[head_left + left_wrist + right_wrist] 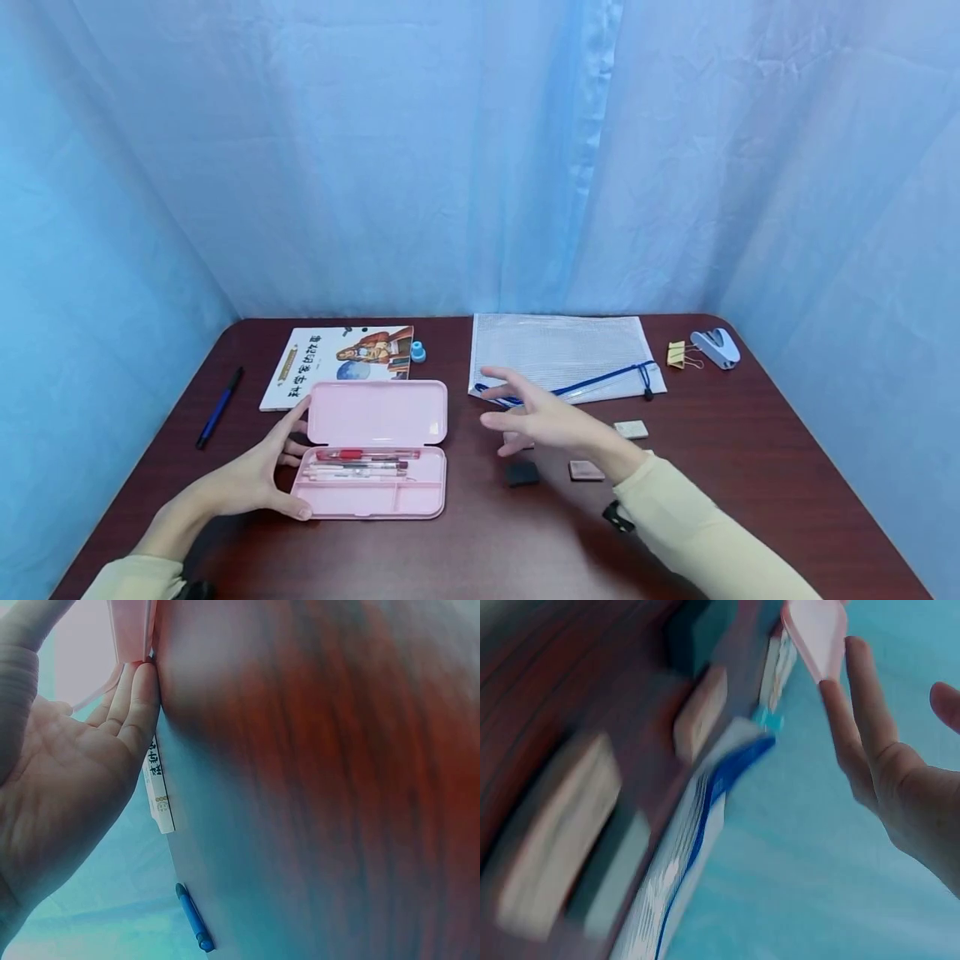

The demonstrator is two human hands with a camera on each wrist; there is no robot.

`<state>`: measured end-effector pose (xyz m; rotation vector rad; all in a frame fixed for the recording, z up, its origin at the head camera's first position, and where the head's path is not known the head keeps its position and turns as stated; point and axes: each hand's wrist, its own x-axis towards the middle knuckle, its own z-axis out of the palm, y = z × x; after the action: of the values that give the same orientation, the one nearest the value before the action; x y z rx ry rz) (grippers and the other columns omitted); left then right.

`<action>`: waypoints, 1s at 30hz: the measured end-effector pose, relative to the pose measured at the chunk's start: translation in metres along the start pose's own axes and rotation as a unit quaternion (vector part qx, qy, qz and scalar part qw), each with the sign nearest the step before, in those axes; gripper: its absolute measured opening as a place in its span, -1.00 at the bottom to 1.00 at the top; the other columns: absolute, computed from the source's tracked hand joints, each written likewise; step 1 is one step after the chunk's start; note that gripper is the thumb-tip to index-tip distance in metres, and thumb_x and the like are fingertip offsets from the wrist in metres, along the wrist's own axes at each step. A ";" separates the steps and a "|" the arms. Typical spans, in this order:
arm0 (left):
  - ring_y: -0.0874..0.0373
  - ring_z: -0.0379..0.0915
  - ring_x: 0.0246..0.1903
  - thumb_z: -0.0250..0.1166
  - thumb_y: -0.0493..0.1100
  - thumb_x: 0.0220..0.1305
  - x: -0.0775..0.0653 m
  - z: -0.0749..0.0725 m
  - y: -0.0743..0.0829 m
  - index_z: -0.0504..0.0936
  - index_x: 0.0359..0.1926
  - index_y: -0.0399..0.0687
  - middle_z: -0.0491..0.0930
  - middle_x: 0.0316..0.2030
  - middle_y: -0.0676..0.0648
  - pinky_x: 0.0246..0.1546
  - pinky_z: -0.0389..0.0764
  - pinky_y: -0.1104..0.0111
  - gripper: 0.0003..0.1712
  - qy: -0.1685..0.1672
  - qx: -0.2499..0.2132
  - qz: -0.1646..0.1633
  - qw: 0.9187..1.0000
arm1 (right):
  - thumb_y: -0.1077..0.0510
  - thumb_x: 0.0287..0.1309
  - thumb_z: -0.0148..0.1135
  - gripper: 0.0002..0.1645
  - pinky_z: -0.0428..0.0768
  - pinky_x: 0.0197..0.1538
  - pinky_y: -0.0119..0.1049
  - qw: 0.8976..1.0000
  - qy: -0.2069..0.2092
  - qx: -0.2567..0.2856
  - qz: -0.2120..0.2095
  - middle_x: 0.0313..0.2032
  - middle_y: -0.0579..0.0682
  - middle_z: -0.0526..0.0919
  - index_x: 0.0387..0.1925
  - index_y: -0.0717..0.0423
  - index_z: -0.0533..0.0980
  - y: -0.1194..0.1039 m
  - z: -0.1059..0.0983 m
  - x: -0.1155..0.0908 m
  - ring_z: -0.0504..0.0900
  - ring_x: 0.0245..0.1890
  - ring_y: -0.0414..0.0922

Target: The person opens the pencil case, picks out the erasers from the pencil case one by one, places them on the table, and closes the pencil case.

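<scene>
An open pink pencil case [420,507] lies with its lid [375,412] folded back. In its long rear compartment are several pens [367,455], one with red parts. My left hand [251,475] spans the case's left side, thumb at the front corner and fingers along the lid's edge. In the left wrist view those fingers [142,697] look straight against the pink plastic. My right hand [551,417] hovers empty with fingers spread, right of the case. Beneath and around it lie small eraser-like blocks: a black one [522,474], a pinkish one [586,471] and a whitish one [631,429].
Behind the case lies an illustrated book [300,358], with a small blue item [417,351] beside it. A blue pen [220,408] lies far left. A mesh zip pouch [555,346] is at the back; a yellow binder clip [676,354] and a pale blue stapler-like tool [716,346] lie right.
</scene>
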<state>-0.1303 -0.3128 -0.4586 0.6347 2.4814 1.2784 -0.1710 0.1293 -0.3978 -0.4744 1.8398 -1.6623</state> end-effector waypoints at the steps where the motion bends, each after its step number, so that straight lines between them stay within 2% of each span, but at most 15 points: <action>1: -0.08 0.44 0.08 0.69 -0.12 -0.12 0.000 0.000 0.000 -0.39 0.63 0.07 0.16 0.28 -0.29 0.04 0.56 0.35 0.61 0.000 0.000 0.002 1.000 | 0.11 0.39 0.27 -0.05 0.67 -0.05 0.12 1.000 0.000 0.004 0.005 0.47 0.32 0.09 0.60 -0.09 -0.05 0.001 0.006 0.006 0.41 0.30 0.31; 6: -0.07 0.46 0.07 0.69 -0.13 -0.12 0.000 -0.001 0.001 -0.39 0.63 0.07 0.17 0.28 -0.29 0.04 0.56 0.34 0.61 0.002 0.002 0.009 1.000 | 0.16 0.36 0.28 0.01 0.67 -0.09 0.15 0.998 0.012 0.032 0.044 0.48 0.31 0.06 0.62 -0.06 -0.09 0.009 0.033 0.035 0.44 0.27 0.23; 11: -0.08 0.43 0.07 0.68 -0.13 -0.11 -0.001 0.000 0.001 -0.39 0.63 0.08 0.16 0.28 -0.28 0.04 0.56 0.34 0.60 0.001 -0.002 0.005 1.000 | 0.17 0.33 0.32 0.10 0.70 -0.14 0.09 0.996 0.023 0.052 0.073 0.41 0.29 0.17 0.63 -0.08 -0.17 0.018 0.050 0.053 0.53 0.18 0.19; 15: -0.07 0.44 0.07 0.68 -0.14 -0.11 -0.001 0.000 -0.001 -0.40 0.63 0.06 0.16 0.28 -0.30 0.04 0.56 0.34 0.60 0.001 -0.004 0.006 1.000 | 0.16 0.32 0.33 0.15 0.71 -0.19 0.05 0.996 0.025 0.036 0.078 0.35 0.28 0.24 0.63 -0.15 -0.23 0.021 0.055 0.056 0.61 0.08 0.17; 19: -0.03 0.46 0.07 0.69 -0.15 -0.12 -0.001 0.001 -0.002 -0.40 0.62 0.06 0.16 0.29 -0.30 0.04 0.56 0.33 0.61 0.007 -0.004 0.010 1.000 | 0.16 0.33 0.33 0.15 0.71 -0.17 0.06 0.996 0.029 0.043 0.079 0.33 0.28 0.27 0.63 -0.17 -0.24 0.022 0.056 0.055 0.62 0.07 0.17; 24: -0.05 0.46 0.07 0.69 -0.13 -0.12 -0.001 0.001 -0.002 -0.42 0.62 0.04 0.17 0.29 -0.30 0.04 0.57 0.33 0.63 0.010 -0.002 0.004 1.000 | 0.16 0.32 0.33 0.15 0.70 -0.14 0.06 0.995 0.028 0.050 0.085 0.32 0.27 0.28 0.63 -0.14 -0.23 0.024 0.056 0.055 0.61 0.09 0.17; 30: -0.11 0.43 0.09 0.69 -0.13 -0.11 -0.001 0.001 0.000 -0.45 0.61 0.01 0.15 0.29 -0.31 0.04 0.57 0.34 0.63 0.008 -0.009 -0.003 1.000 | 0.16 0.30 0.35 0.12 0.71 -0.17 0.08 0.995 0.027 0.026 0.092 0.24 0.28 0.35 0.61 -0.09 -0.18 0.025 0.054 0.053 0.60 0.02 0.15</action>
<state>-0.1293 -0.3123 -0.4595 0.6142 2.4807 1.3061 -0.1725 0.0581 -0.4341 -0.2332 1.8152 -1.6075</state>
